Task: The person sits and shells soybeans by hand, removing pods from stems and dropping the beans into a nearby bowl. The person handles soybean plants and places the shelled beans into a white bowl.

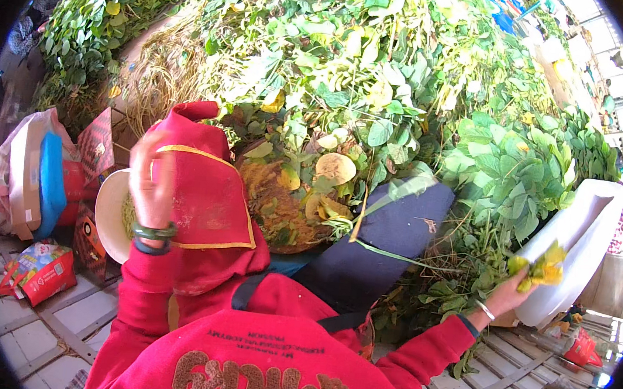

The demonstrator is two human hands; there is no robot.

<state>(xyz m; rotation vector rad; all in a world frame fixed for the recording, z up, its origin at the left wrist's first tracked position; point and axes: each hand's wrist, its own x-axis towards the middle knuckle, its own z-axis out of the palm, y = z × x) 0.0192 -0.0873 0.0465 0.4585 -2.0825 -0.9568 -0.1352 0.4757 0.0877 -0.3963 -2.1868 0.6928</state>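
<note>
My left hand [150, 177], blurred, is raised in front of a cream bowl [109, 218] that holds small green pieces. It wears a dark bangle, and I cannot make out whether its fingers hold anything. Stretched out to the right, my right hand [511, 290] grips a bunch of yellow-green leaves [544, 270] beside a white container [569, 239]. In front of me is a large heap of leafy bean plants [327, 73], some with pods. A brown patch [271, 207] with fallen yellow leaves lies close to my lap.
Red fabric [200, 196] with yellow trim and dark cloth [386, 234] cover my lap area. At the left are a blue object [51, 185], a woven box [97, 148] and a red printed bag [41, 271]. A red packet [584, 347] lies on the slatted floor [512, 373] to the right.
</note>
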